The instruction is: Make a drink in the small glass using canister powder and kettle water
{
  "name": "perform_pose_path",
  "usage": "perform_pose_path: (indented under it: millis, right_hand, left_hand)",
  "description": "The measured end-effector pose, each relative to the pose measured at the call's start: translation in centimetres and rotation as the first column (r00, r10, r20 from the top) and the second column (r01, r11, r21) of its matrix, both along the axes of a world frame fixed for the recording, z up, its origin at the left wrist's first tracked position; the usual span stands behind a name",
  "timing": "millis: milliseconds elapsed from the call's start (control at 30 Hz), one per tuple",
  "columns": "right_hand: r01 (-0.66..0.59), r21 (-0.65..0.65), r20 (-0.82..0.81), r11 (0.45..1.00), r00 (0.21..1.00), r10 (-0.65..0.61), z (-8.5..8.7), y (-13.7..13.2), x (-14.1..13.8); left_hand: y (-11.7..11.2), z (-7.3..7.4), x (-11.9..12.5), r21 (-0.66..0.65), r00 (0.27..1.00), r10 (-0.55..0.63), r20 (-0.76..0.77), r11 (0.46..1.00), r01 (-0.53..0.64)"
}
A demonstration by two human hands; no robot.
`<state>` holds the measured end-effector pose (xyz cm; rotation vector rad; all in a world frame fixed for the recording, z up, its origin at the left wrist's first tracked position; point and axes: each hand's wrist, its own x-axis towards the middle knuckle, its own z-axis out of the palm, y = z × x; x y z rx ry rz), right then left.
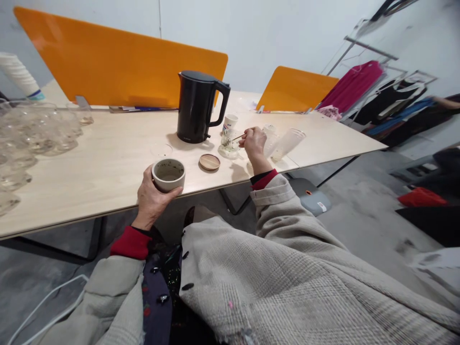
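Note:
My left hand (151, 196) is wrapped round a pale grey cup (168, 186) near the table's front edge. Dark bits cling to the cup's inner wall, above some liquid. My right hand (256, 143) pinches a thin brown stick (237, 138), its far end over a small clear glass vessel (229, 151) with greenish bits in it; I cannot make out the stick's tip. Between the hands a round wooden lid (209, 162) lies flat on the table. Behind it stands a black electric kettle (196, 108), handle to the right, beside a white paper cup (230, 123).
Many clear glasses (39, 129) crowd the table's left end, near a stack of paper cups (17, 72). Tall clear plastic cups (287, 143) stand right of my right hand. Orange dividers (118, 62) line the table's back. A clothes rack (370, 45) is at the right.

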<state>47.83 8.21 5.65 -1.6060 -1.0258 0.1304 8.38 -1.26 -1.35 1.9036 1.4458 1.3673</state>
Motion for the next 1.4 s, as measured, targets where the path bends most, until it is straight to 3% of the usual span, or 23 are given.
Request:
perform_pose_path:
  millis: [67, 167, 567, 733, 967, 1167, 1400]
  right_hand:
    - [0.056, 0.027, -0.180, 0.998, 0.982, -0.051, 0.4, -0.5, -0.1]
    - [0.089, 0.095, -0.288, 0.991, 0.956, -0.058, 0.8, -1.2, -0.4]
    - [0.043, 0.310, -0.264, 0.950, 0.964, 0.042, 1.9, -2.7, -0.9]
    - [-0.095, 0.358, -0.280, 0.929, 0.938, 0.204, 2.8, -4.8, -3.2]
    - [-0.380, 0.354, -0.278, 0.855, 0.830, 0.484, 3.8, -9.2, -10.2]
    - [-0.556, 0.265, -0.340, 0.788, 0.711, 0.615, 2.8, -11.6, -15.2]
    - [-0.661, 0.200, -0.373, 0.723, 0.631, 0.680, 1.1, -11.8, -17.8]
  left_hand:
    - [0.0, -0.1, 0.0, 0.001, 1.000, -0.003, 0.001, 1.000, 0.003]
    - [0.1, -0.2, 0.0, 0.001, 1.000, -0.005, 0.006, 1.000, 0.005]
    - [0.1, 0.0, 0.0, -0.013, 1.000, 0.005, 0.010, 1.000, -0.004]
    - [0.0, 0.0, 0.1, 0.004, 1.000, 0.008, 0.007, 1.000, -0.008]
    - [-0.1, -0.1, 0.1, -0.006, 1.000, 0.012, -0.012, 1.000, -0.012]
    - [-0.2, -0.1, 0.0, -0.002, 1.000, -0.010, -0.012, 1.000, 0.010]
    - [-0.4, -0.2, 0.0, 0.024, 1.000, -0.028, -0.011, 0.999, 0.028]
